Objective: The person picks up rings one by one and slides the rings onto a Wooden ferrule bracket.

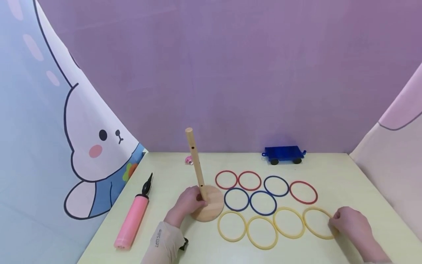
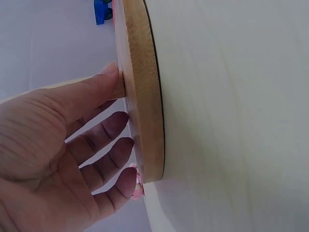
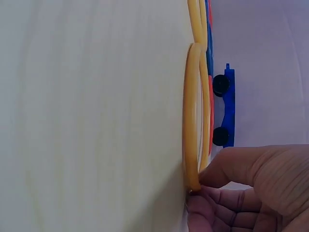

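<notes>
A wooden post [image 1: 196, 165] with small dark holes rises, leaning slightly in the head view, from a round wooden base [image 1: 215, 207]. My left hand [image 1: 188, 202] pinches the foot of the post, thumb [image 2: 94, 89] on the near side and the other fingers spread just over the base. At the far right of the front row, my right hand [image 1: 354, 224] pinches the right edge of a yellow ring [image 3: 191, 106] between thumb and fingers. This ring lies low along the tabletop. Its left side adjoins another yellow ring [image 1: 274, 217].
Several yellow, blue and red rings lie in rows right of the base, including a blue ring [image 1: 225, 201] and a red ring [image 1: 216, 176]. A blue toy wagon [image 1: 284, 154] stands behind them. A pink hand pump [image 1: 133, 222] lies left; a small pink object [image 1: 189, 160] sits behind the post.
</notes>
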Action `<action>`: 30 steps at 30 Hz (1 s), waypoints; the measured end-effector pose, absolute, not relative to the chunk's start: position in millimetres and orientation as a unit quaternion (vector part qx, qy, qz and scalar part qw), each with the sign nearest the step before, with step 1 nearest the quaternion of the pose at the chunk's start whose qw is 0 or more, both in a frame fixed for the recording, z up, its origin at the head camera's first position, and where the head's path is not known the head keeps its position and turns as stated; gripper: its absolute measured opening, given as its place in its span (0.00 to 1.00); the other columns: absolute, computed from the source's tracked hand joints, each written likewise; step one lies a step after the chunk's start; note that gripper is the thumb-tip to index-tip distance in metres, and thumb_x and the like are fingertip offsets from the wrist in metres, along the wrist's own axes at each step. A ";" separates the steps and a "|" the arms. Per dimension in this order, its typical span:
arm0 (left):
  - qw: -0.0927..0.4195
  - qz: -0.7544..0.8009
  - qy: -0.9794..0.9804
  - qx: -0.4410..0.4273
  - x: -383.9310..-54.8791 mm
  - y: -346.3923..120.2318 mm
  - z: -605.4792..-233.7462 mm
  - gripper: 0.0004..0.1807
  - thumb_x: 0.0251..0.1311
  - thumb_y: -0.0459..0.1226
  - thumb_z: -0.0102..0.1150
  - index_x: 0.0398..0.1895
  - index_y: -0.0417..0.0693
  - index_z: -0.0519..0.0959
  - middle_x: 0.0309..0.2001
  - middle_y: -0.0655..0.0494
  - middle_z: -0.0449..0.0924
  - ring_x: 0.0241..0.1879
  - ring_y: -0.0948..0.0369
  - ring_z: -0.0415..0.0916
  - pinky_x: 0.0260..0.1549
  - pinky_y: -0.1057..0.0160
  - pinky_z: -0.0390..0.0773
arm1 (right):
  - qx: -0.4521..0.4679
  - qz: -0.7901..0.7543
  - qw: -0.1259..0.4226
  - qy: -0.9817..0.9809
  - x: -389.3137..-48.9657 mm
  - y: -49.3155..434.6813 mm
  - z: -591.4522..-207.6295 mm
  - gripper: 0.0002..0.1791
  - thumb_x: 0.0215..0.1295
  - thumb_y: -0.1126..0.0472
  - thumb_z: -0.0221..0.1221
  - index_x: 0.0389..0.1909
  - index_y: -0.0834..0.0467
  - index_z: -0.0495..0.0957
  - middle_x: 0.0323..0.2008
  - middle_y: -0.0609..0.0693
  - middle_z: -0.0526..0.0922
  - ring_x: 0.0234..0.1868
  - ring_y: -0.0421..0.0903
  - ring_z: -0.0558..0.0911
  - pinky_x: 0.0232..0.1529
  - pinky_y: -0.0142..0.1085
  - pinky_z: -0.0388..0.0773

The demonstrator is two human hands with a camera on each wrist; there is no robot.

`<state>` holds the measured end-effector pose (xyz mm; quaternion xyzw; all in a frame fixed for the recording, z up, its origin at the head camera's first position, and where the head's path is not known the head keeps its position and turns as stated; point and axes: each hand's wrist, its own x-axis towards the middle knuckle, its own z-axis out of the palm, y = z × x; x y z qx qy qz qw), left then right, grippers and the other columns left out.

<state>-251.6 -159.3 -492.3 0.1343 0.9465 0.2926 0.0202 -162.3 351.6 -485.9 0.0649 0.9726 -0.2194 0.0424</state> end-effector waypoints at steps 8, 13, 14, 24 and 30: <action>0.006 0.277 0.947 0.164 -248.4 -161.2 -497.4 0.14 0.47 0.34 0.74 0.37 0.43 0.81 0.32 0.55 0.81 0.35 0.57 0.77 0.41 0.54 0.77 | 0.046 -0.229 0.017 0.972 -158.3 355.4 -489.5 0.05 0.51 0.61 0.61 0.20 0.56 0.77 0.17 0.44 0.73 0.22 0.44 0.69 0.25 0.38 0.65; -0.001 0.274 0.947 0.165 -247.4 -160.5 -496.1 0.14 0.46 0.34 0.74 0.37 0.43 0.81 0.32 0.55 0.81 0.35 0.57 0.76 0.41 0.53 0.76 | 0.031 -0.241 0.005 0.970 -157.7 357.5 -483.4 0.04 0.56 0.62 0.60 0.25 0.57 0.81 0.18 0.43 0.76 0.22 0.43 0.72 0.28 0.39 0.67; -0.003 0.273 0.948 0.164 -247.4 -160.2 -495.9 0.14 0.46 0.34 0.74 0.37 0.43 0.81 0.32 0.56 0.81 0.35 0.57 0.76 0.41 0.53 0.76 | 0.029 -0.245 0.004 0.969 -157.4 357.4 -481.5 0.05 0.58 0.62 0.60 0.26 0.58 0.81 0.18 0.43 0.77 0.22 0.43 0.73 0.28 0.40 0.68; -0.003 0.276 0.948 0.160 -251.7 -160.2 -496.4 0.13 0.47 0.35 0.73 0.35 0.45 0.81 0.30 0.58 0.80 0.33 0.60 0.74 0.39 0.55 0.77 | 0.028 -0.315 -0.018 0.948 -155.1 347.4 -461.1 0.11 0.67 0.58 0.59 0.37 0.64 0.83 0.22 0.45 0.82 0.22 0.37 0.77 0.25 0.33 0.71; -0.001 0.278 0.947 0.160 -254.1 -160.5 -497.0 0.12 0.47 0.35 0.73 0.34 0.45 0.81 0.30 0.58 0.80 0.33 0.60 0.75 0.38 0.57 0.77 | 0.025 -0.346 -0.039 0.937 -157.9 336.6 -449.8 0.14 0.67 0.56 0.60 0.40 0.65 0.83 0.22 0.47 0.82 0.22 0.36 0.77 0.26 0.31 0.71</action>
